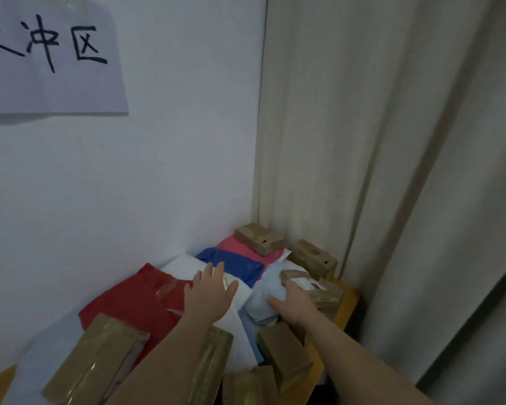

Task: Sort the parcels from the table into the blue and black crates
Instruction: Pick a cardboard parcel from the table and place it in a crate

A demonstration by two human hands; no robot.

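Observation:
A pile of parcels covers a wooden table [348, 305] against the wall. My left hand [211, 290] reaches forward with straight, spread fingers over a white bag [184, 266], next to a red bag [138, 302] and a blue bag [234, 264]. My right hand [292, 302] lies on a pale blue bag [263, 290], its fingers reaching round a small labelled cardboard box [310, 286]. A pink bag [246, 248] carries a cardboard box [259, 238] at the back. No crate is in view.
More cardboard boxes lie near me [94, 363], [287, 355] and at the back right [314, 257]. A white wall with a paper sign [47, 54] stands on the left. Beige curtains [392, 141] hang close on the right of the table.

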